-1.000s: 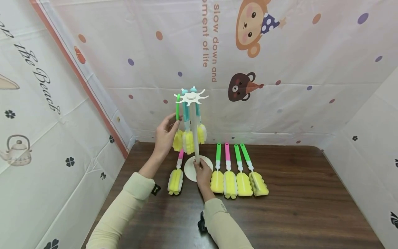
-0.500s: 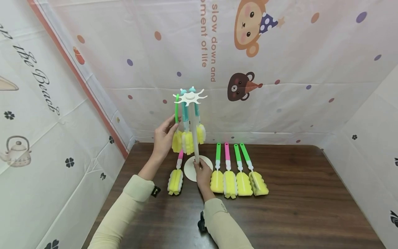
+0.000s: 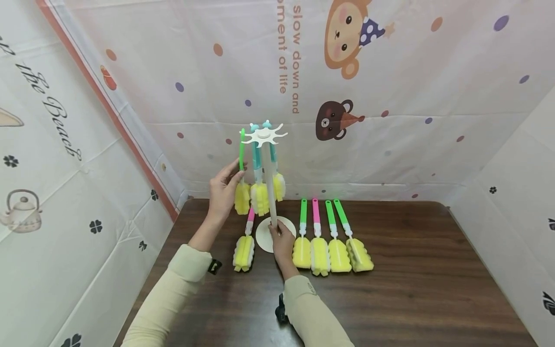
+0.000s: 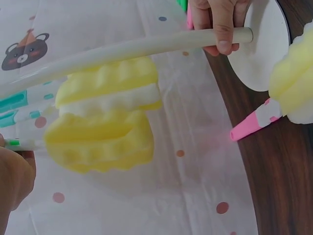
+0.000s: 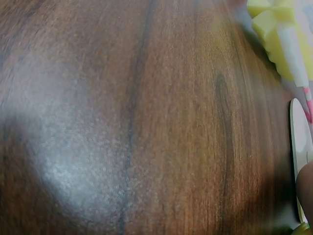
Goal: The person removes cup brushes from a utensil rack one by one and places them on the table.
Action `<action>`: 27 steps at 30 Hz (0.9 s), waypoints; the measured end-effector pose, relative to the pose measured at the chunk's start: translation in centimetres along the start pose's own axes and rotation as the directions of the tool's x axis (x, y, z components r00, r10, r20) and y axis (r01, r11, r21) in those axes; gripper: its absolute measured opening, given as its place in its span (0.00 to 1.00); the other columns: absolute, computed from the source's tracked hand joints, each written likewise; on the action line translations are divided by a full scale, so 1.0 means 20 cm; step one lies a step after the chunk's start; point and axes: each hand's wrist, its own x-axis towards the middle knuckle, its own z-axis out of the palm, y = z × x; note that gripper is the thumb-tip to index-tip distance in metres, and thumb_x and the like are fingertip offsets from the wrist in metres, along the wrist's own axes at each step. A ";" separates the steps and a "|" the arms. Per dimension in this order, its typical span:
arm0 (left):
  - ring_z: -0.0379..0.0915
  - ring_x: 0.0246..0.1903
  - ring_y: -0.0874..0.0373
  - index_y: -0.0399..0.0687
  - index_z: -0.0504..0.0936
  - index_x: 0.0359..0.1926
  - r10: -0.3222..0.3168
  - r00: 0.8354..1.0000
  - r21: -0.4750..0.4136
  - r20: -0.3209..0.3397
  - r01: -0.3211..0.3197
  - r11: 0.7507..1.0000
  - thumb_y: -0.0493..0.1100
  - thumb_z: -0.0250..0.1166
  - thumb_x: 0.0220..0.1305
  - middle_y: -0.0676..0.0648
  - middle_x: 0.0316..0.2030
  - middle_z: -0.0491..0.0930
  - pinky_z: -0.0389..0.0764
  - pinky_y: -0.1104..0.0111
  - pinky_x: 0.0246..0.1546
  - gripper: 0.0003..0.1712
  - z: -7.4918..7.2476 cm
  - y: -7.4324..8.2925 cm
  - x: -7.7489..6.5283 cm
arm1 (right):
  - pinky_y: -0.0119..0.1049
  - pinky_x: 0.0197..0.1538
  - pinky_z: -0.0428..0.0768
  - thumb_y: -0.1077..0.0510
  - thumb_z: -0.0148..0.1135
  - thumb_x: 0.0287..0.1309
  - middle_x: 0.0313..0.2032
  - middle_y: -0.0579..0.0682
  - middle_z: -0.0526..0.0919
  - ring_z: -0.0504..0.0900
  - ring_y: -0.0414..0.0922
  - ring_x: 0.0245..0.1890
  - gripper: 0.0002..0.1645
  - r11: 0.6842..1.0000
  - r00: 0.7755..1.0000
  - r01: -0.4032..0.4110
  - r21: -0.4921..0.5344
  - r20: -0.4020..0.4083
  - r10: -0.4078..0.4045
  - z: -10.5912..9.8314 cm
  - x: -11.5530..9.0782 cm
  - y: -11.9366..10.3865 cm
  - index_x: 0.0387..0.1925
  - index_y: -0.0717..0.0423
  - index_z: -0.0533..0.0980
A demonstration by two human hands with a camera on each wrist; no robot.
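Observation:
A white stand with a hooked top (image 3: 264, 135), a slim pole (image 3: 269, 183) and a round base (image 3: 263, 236) stands on the table. My right hand (image 3: 284, 243) grips the pole just above the base. My left hand (image 3: 222, 192) pinches the handle of a green bottle brush (image 3: 241, 152). Its yellow sponge head (image 4: 100, 144) hangs below my fingers, and the handle's top is right at the tip of a left hook arm. Two teal-handled brushes, one in front (image 3: 257, 156) and one behind the pole (image 3: 273, 153), hang from the stand.
Left of the base lies a pink-handled brush (image 3: 244, 253). Right of my right hand, several brushes lie in a row, including a green one (image 3: 302, 250) and a pink one (image 3: 320, 255). A patterned cloth (image 3: 412, 159) rises behind the wooden table (image 3: 416, 289).
My left hand and the green brush have shifted left, outward from the pole to the hook arm's tip. My right hand keeps its grip at the pole's foot.

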 end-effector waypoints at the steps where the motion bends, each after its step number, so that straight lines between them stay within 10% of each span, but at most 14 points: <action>1: 0.81 0.56 0.48 0.45 0.79 0.65 0.001 1.000 -0.006 -0.004 -0.001 1.000 0.38 0.63 0.72 0.38 0.55 0.83 0.79 0.68 0.57 0.22 -0.01 0.00 0.00 | 0.41 0.37 0.80 0.59 0.67 0.67 0.38 0.53 0.89 0.85 0.50 0.39 0.14 1.000 1.000 0.001 0.001 0.001 -0.001 0.00 0.00 0.00 0.51 0.59 0.85; 27: 0.81 0.56 0.47 0.41 0.79 0.64 -0.050 0.996 0.029 -0.080 0.053 0.998 0.37 0.65 0.71 0.37 0.53 0.84 0.79 0.68 0.58 0.22 -0.10 -0.01 -0.02 | 0.47 0.42 0.84 0.59 0.67 0.67 0.42 0.54 0.89 0.87 0.52 0.43 0.15 1.000 1.000 0.006 0.011 -0.002 -0.006 0.01 0.00 0.01 0.52 0.59 0.84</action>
